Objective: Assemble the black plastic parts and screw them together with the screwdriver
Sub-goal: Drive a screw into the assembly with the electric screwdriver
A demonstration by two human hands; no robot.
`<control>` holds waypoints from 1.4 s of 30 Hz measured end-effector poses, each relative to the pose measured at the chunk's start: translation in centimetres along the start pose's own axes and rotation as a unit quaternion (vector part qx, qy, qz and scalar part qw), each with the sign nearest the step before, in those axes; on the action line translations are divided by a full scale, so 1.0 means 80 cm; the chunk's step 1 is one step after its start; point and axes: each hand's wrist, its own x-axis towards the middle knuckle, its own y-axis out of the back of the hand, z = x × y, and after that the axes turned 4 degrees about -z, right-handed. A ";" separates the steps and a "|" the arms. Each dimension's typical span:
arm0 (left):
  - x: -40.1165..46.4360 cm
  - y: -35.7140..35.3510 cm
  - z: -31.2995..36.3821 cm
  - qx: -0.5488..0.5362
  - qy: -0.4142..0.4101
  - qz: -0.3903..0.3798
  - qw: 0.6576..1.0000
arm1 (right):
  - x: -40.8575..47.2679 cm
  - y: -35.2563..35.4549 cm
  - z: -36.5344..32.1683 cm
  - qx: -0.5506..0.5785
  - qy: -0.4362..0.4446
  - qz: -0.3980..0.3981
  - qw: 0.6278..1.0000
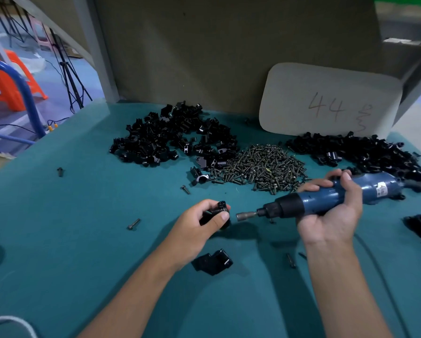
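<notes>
1. Looking through the head camera, I am seeing that my left hand (pixel 199 222) is covering most of the black plastic part (pixel 218 212) it is gripping; only the top of the part with a screw head is showing between thumb and fingers, so I cannot tell its full shape.
2. I am holding the blue screwdriver (pixel 326 196) in my right hand (pixel 336 213), fingers curled around the body. Its cable is running off the right edge, so the end is cut off.
3. The screwdriver tip (pixel 245 215) is pointing left at the held part and is sitting just beside it; I cannot tell if they are touching.
4. The held part is staying above the green table (pixel 82 215), near the middle, in front of the pile of screws (pixel 260 164).
5. The part is looking glossy black, with a small round boss on top.
6. Another black piece (pixel 213 262) is lying on the table just below my left wrist.
7. Two heaps of black parts are lying behind: one on the left (pixel 170 137), one on the right (pixel 360 152), the right one partly hidden by the screwdriver.
8. Loose screws are lying apart: one (pixel 133 224) left of my left hand, one (pixel 291 261) near my right forearm.
9. A grey board (pixel 331 101) with "44" is leaning at the back; the scribble beside the number is unreadable.
</notes>
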 end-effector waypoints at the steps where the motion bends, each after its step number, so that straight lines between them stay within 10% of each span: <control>1: 0.000 0.000 0.000 0.008 0.000 0.000 1.000 | 0.001 0.001 -0.001 0.000 0.002 0.008 1.000; 11: 0.002 0.000 0.001 -0.060 0.013 0.004 0.998 | 0.014 0.014 -0.052 -0.050 0.098 0.278 0.954; 18: -0.001 -0.003 0.001 -0.044 -0.002 0.005 0.999 | 0.013 0.034 -0.066 -0.244 0.042 0.287 0.925; 29: -0.006 -0.002 0.006 -0.061 -0.021 0.038 0.997 | 0.014 0.066 -0.091 -0.494 -0.211 0.200 0.819; 32: -0.007 -0.002 0.005 -0.071 -0.035 0.043 0.996 | 0.014 0.063 -0.120 -0.630 -0.315 0.169 0.689; 35: -0.006 -0.003 0.007 -0.092 -0.054 0.033 0.994 | 0.008 0.041 -0.120 -0.815 -0.242 0.083 0.521; 39: -0.008 -0.010 0.013 -0.115 -0.083 0.009 0.990 | -0.063 0.001 -0.031 -0.747 -0.165 -0.197 0.613; 42: -0.014 -0.014 0.016 -0.130 -0.097 -0.013 0.987 | -0.101 0.000 0.025 -0.713 -0.157 -0.261 0.632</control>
